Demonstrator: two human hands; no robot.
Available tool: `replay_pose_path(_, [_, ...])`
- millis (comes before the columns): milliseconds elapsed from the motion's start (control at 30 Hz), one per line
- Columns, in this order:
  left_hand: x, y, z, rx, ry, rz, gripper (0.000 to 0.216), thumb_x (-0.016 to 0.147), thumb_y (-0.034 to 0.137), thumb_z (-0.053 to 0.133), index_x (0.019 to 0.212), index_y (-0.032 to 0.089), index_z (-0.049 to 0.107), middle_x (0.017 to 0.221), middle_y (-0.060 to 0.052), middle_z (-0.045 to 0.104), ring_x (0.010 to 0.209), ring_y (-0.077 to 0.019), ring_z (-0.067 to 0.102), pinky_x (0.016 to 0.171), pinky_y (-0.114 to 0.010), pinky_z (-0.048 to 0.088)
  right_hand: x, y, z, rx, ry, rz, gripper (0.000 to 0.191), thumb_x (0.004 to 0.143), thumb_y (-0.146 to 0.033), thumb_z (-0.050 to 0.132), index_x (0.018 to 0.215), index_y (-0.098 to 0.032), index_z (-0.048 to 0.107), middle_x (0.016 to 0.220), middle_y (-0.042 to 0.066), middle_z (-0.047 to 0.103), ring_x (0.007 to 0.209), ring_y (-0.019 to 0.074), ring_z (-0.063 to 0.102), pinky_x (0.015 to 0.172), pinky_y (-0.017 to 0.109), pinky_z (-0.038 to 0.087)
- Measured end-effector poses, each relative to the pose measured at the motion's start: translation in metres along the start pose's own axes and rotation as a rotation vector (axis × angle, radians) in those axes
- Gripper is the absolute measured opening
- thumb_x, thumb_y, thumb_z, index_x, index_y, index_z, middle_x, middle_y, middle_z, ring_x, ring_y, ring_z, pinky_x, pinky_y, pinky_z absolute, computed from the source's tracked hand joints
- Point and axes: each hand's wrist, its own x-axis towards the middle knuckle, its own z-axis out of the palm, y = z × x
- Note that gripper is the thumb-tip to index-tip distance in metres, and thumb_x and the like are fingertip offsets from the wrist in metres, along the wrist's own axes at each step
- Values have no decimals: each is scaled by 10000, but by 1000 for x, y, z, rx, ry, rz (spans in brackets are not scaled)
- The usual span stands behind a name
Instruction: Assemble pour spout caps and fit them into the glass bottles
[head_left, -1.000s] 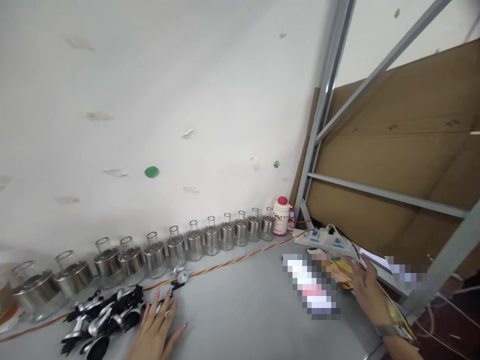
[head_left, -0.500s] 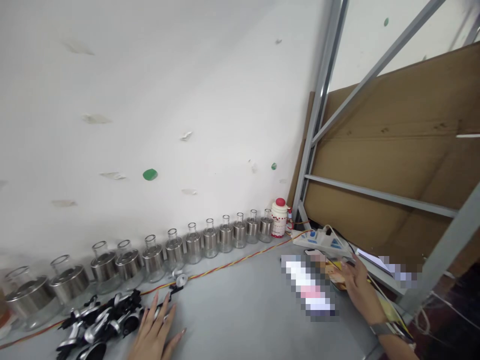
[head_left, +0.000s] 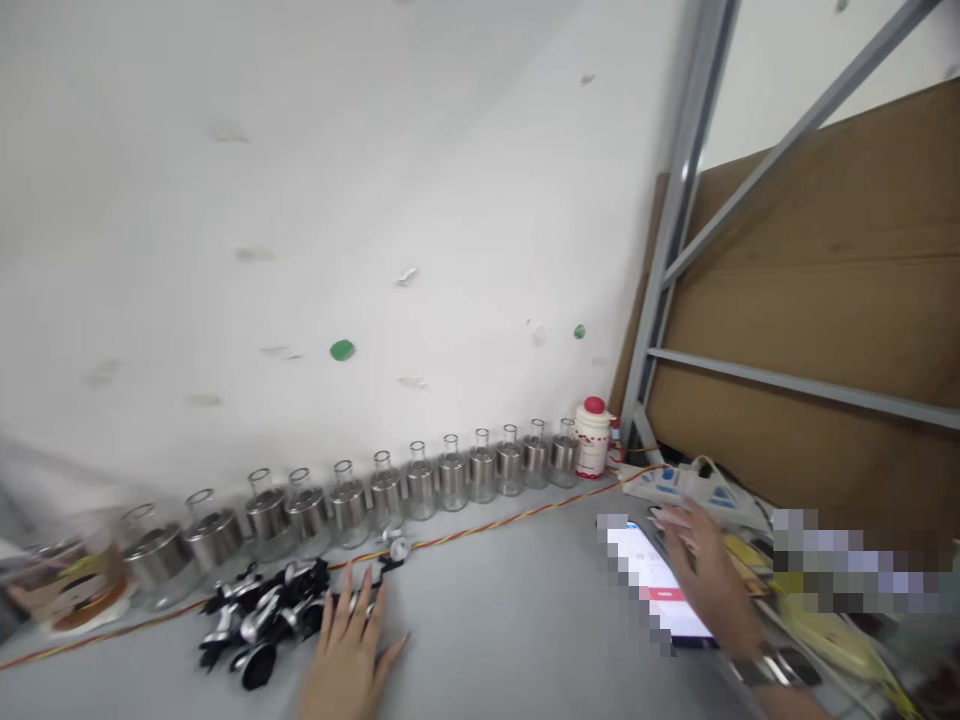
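My left hand lies with fingers spread on the grey table. Beside its fingers is a pile of black-and-silver bottle stoppers, which look like pourer tops. One more stopper lies just beyond the fingertips. My right hand, with a watch on the wrist, is slightly blurred above the right edge of a phone whose screen is lit and partly pixelated. Its fingers look stretched out, with nothing visible in them; whether they touch anything is unclear. Glass bottles with metal sleeves stand in a row along the wall.
A twisted red-yellow wire runs in front of the bottles. A white jar with a red lid ends the row. At right are a power strip, cables and a grey metal frame. A cup-like container stands far left.
The view has turned left, shifting everything rightward in the picture. My right hand has moved from the orange-patterned item toward the lit phone. My left hand keeps its place by the stoppers.
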Motion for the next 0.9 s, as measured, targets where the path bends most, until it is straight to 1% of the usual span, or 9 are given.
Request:
replay_pose_path(67, [2, 4, -13, 11, -16, -56, 564, 815, 521, 359, 1254, 172, 424, 1357, -93, 358, 1288, -340, 134, 985, -551, 258, -8, -46, 31, 66, -190, -111, 422, 861, -321, 328, 1262, -193, 330, 1143, 109, 557, 959, 205, 576, 847, 372, 450])
replay_pose_path(133, [4, 7, -24, -2, -50, -95, 556, 833, 501, 337, 1296, 193, 350, 1382, -82, 316, 1294, -325, 119, 994, -533, 257, -22, -99, 64, 92, -417, -330, 375, 854, -232, 320, 1216, -202, 412, 1203, 96, 517, 1093, 205, 486, 929, 389, 383])
replay_pose_path(233, [4, 8, -33, -37, -90, -122, 522, 857, 466, 306, 1327, 243, 263, 1404, -63, 271, 1297, -315, 117, 993, -545, 248, -46, -176, 109, 120, -690, -631, 417, 797, -131, 391, 1195, -237, 463, 1270, 60, 462, 1115, 203, 453, 943, 355, 359])
replay_pose_path(333, [2, 8, -36, -75, -118, -164, 522, 856, 474, 292, 1329, 256, 254, 1406, -71, 264, 1292, -332, 123, 981, -569, 246, -63, -232, 142, 99, -706, -651, 405, 804, -196, 467, 1206, -244, 453, 1180, 83, 522, 1048, 228, 485, 881, 348, 388])
replay_pose_path(400, [2, 8, -37, -100, -133, -181, 532, 851, 485, 292, 1328, 251, 260, 1402, -81, 274, 1290, -338, 126, 978, -578, 242, -69, -254, 158, 101, -685, -645, 369, 805, -242, 492, 1174, -245, 478, 1071, 88, 563, 975, 244, 512, 818, 363, 411])
replay_pose_path(567, [2, 8, -42, -148, -170, -215, 537, 845, 499, 284, 1299, 220, 348, 1392, -99, 295, 1284, -351, 149, 982, -595, 220, -71, -266, 177, 162, -633, -588, 187, 819, -189, 467, 965, -207, 583, 924, 86, 568, 877, 246, 529, 770, 376, 416])
replay_pose_path(733, [6, 5, -49, -307, -148, -250, 487, 844, 457, 342, 1268, 228, 407, 1392, -86, 296, 1291, -349, 113, 996, -624, 114, -65, -252, 170, 283, -605, -498, 196, 825, -130, 419, 950, -187, 559, 910, 76, 556, 856, 212, 546, 775, 346, 437])
replay_pose_path(800, [9, 6, -56, -470, -72, -271, 459, 857, 396, 347, 1281, 222, 388, 1408, -76, 263, 1303, -311, 91, 1024, -574, 108, -62, -246, 164, 326, -589, -472, 193, 839, -131, 384, 939, -192, 537, 930, 69, 543, 864, 195, 550, 783, 331, 441])
replay_pose_path(900, [12, 11, -65, -889, 51, -353, 436, 871, 355, 330, 1287, 234, 374, 1424, -65, 232, 1298, -233, 185, 1042, -430, 215, -66, -240, 155, 465, -570, -349, 145, 857, -181, 371, 915, -196, 502, 919, 57, 545, 820, 170, 572, 752, 302, 462])
